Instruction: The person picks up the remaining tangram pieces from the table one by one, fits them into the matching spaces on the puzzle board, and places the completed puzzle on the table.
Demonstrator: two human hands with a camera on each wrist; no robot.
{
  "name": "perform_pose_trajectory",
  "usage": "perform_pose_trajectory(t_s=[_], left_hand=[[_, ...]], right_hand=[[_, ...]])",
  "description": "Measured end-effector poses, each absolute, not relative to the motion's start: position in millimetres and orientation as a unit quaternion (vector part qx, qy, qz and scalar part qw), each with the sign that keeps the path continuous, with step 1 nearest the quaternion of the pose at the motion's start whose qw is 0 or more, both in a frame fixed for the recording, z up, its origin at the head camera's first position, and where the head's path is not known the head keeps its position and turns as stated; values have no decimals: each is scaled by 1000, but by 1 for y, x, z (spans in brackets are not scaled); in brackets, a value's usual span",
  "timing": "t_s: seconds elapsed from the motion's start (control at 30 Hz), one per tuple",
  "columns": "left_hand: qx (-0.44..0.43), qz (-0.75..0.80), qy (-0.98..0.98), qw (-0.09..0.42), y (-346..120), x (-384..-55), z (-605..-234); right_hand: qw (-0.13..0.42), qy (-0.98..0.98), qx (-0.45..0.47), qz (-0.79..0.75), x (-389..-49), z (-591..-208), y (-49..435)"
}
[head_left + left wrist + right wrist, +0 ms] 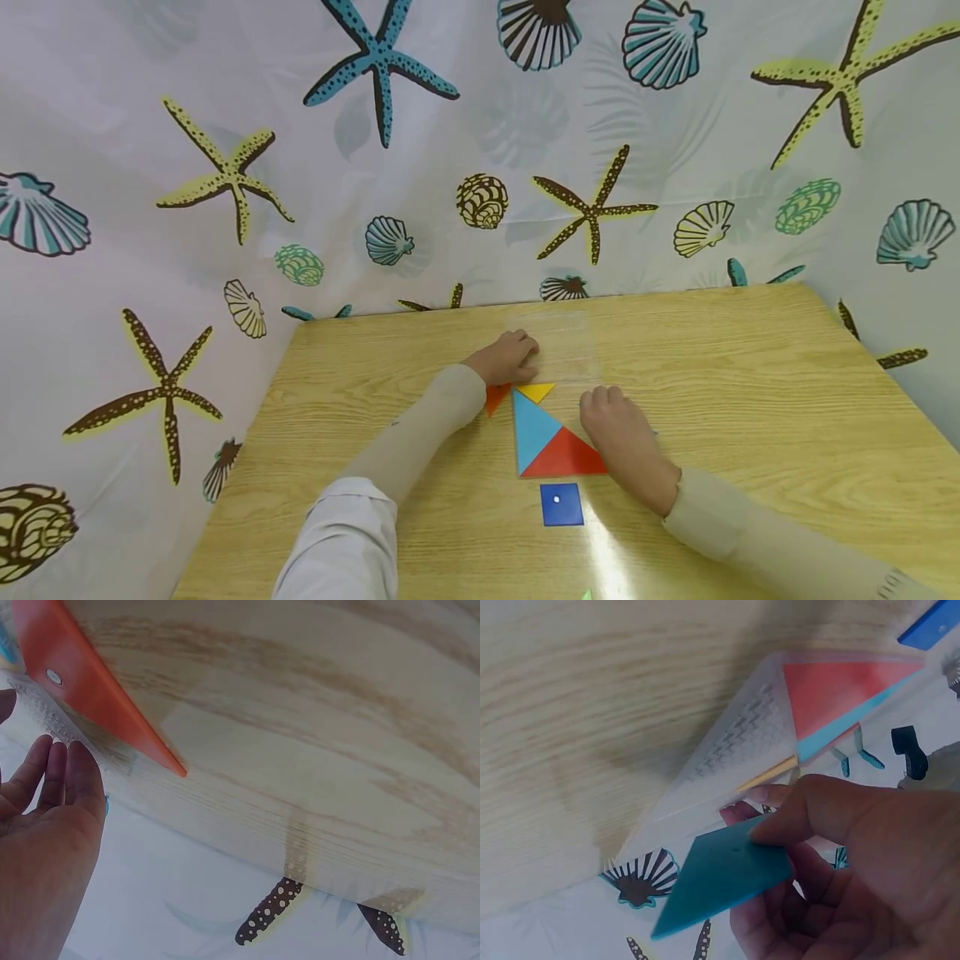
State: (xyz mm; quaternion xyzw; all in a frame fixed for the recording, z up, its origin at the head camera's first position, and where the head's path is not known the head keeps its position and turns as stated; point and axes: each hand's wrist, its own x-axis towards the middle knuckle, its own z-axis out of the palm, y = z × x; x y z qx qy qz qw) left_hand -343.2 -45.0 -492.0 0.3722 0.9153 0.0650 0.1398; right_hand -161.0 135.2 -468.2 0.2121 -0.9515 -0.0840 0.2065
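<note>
A clear tray (566, 342) lies in the middle of the table, with a light blue triangle (534, 433) and a red triangle (564, 457) filling its near half. A small yellow triangle (536, 392) sits just beyond them. At the tray's left side my left hand (506, 358) touches the edge with its fingertips, fingers relaxed. Close by that hand, an orange triangle (82, 679) overlaps the tray's edge. My right hand (621, 437), above the tray's right side, pinches a teal parallelogram (724, 870) between thumb and fingers; the hand mostly hides this piece in the head view.
A dark blue square (562, 504) lies on the table (360, 358) in front of the tray. The tip of a green piece (587, 595) shows at the bottom of the head view. Behind the table hangs a white cloth (420, 192) printed with starfish and shells.
</note>
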Motion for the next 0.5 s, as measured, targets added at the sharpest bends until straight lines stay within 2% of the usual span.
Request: perform_pose_trajectory(t_s=[0.23, 0.5], left_hand=[[361, 68, 919, 143, -43, -343, -488], [351, 64, 923, 145, -40, -344, -489]], right_hand=[[201, -959, 194, -54, -169, -476, 124], [87, -978, 185, 47, -181, -472, 121]])
